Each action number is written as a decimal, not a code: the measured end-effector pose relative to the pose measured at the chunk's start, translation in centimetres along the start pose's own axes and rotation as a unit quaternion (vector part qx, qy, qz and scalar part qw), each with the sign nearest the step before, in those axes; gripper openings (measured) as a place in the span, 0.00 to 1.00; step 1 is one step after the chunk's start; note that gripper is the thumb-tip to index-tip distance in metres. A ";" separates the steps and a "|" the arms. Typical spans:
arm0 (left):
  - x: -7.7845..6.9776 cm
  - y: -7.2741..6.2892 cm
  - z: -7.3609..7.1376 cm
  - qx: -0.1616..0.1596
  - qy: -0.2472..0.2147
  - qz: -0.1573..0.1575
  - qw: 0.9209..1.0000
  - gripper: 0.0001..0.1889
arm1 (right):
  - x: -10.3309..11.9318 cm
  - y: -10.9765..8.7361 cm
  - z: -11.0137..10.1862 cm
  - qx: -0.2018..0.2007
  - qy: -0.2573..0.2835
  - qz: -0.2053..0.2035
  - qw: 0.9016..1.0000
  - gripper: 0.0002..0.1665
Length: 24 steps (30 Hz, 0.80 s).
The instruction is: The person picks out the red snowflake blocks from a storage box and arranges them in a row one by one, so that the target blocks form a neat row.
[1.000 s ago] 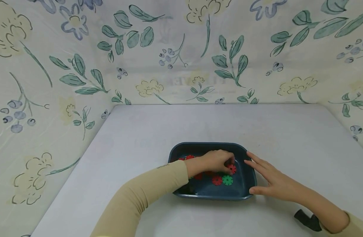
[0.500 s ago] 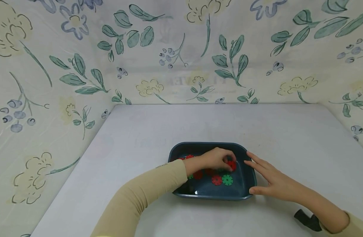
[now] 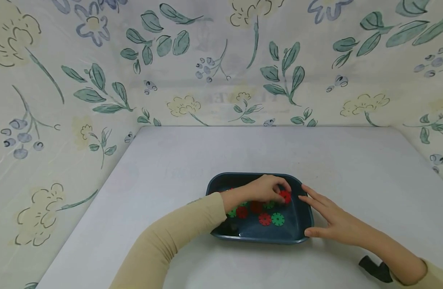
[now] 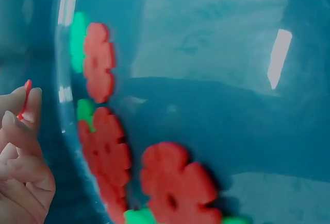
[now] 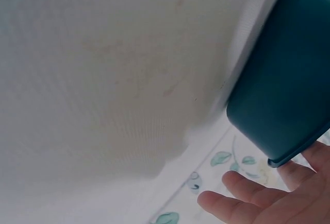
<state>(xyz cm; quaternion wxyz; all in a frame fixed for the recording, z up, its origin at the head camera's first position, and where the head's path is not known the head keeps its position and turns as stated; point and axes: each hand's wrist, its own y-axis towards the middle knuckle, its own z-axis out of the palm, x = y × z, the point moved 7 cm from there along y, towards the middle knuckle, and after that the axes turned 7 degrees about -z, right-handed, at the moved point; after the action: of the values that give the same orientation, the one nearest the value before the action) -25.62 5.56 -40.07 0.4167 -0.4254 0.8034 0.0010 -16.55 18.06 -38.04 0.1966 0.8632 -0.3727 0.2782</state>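
My left hand (image 3: 266, 188) reaches into a dark blue rectangular tray (image 3: 250, 237) and pinches a red flower-shaped plastic disc (image 3: 285, 196) between thumb and fingertips. The left wrist view shows that disc edge-on at the fingertips of the left hand (image 4: 26, 157). Below the hand, a red disc (image 3: 264, 219) lies beside a green disc (image 3: 277, 219) on the tray bottom. More discs lie toward the left, some partly behind the forearm. At the tray's right end, my right hand (image 3: 333, 222) rests with fingers extended and spread against the rim; its wrist view has the outer wall (image 5: 289, 74) beside these fingers.
The tray stands on a white tabletop (image 3: 170, 156). A black strap-like piece (image 3: 376, 269) is by the right wrist. Behind and at the sides rises a floral-patterned sheet (image 3: 221, 60).
My left hand has moved slightly away from me and to the right, bringing the red disc up from among the others. The right hand stays at the rim.
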 end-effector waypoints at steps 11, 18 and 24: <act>-0.8 -1.1 -3.7 -0.034 -0.050 -0.002 0.998 0.18 | -0.2 0.0 0.2 -0.008 -0.002 0.012 1.000 0.43; -1.0 -2.1 -6.9 -0.069 -0.064 -0.004 0.996 0.19 | 0.0 0.1 0.2 -0.012 0.001 0.009 1.000 0.43; 0.2 -3.6 -10.2 -0.110 -0.097 -0.002 0.989 0.21 | 0.0 0.0 0.2 -0.011 -0.004 0.018 1.000 0.44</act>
<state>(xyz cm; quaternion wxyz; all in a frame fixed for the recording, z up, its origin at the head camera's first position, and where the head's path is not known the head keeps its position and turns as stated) -30.05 -0.51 -32.33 0.4434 -0.4679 0.7533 0.1304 -16.53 17.96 -38.20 0.1992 0.8553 -0.3920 0.2742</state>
